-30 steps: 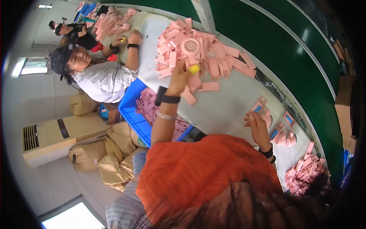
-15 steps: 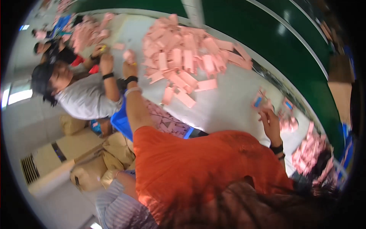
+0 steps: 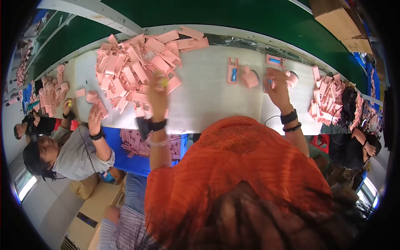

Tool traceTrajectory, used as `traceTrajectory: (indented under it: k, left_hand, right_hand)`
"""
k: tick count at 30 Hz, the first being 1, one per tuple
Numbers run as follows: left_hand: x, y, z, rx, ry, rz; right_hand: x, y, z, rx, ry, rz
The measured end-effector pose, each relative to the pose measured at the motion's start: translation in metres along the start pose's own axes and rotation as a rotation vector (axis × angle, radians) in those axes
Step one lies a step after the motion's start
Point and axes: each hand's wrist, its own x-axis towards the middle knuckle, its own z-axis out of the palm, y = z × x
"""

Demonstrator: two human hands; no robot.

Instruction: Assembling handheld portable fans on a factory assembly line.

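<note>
My left hand (image 3: 157, 98) is over the near right side of a large heap of pink plastic housings (image 3: 125, 68). It is smeared by motion, with a yellow patch at the fingertips, so its grip does not show. My right hand (image 3: 278, 89) is at the right of the table, fingers bent around a pink piece with a blue part, mostly hidden by the fingers. Beside it lie a pink housing with a blue insert (image 3: 233, 74) and a rounded pink head (image 3: 250, 77). Another housing with a blue insert (image 3: 273, 59) and a second rounded head (image 3: 292, 79) lie beyond.
A co-worker's hand (image 3: 96, 116) at the left touches a pink part with a round head (image 3: 92, 97). More pink parts (image 3: 329, 93) are piled at the right. A blue crate (image 3: 112, 146) of pink pieces stands below the table's near edge. Cardboard boxes (image 3: 339, 23) sit up at the far right.
My view has swung round to the left. My left hand has moved from the co-worker's side, where a round pink part was at its fingers, back to the heap. My right hand's fingers are now bent in.
</note>
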Motion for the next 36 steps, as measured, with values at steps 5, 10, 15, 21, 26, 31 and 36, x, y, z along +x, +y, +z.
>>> traceTrajectory:
  k: [5,10,15,21,26,31,36]
  left_hand:
    - [-0.012,0.061,0.157,-0.187,-0.351,0.05]
    - [0.007,0.118,0.205,0.358,-0.221,0.179]
    - [0.014,0.112,0.223,0.431,-0.39,-0.003]
    - [0.015,0.09,0.162,-0.49,-0.483,0.104]
    - [-0.002,0.091,0.034,-0.88,-0.432,-0.352]
    - [-0.001,0.01,-0.093,-0.87,0.222,-0.233]
    - [0.008,-0.084,-0.2,-0.837,0.629,-0.324]
  right_hand:
    - [-0.001,0.011,0.015,-0.142,0.017,-0.056]
    - [-0.006,0.029,-0.003,-0.571,0.257,-0.076]
    - [-0.007,0.05,0.004,-0.568,0.123,0.021]
    - [-0.022,0.069,0.019,-0.669,0.073,-0.131]
    - [-0.017,0.072,0.019,-0.454,0.051,-0.234]
    - [-0.006,0.065,0.019,-0.513,-0.104,0.001]
    - [0.001,0.061,0.024,-0.537,-0.102,-0.026]
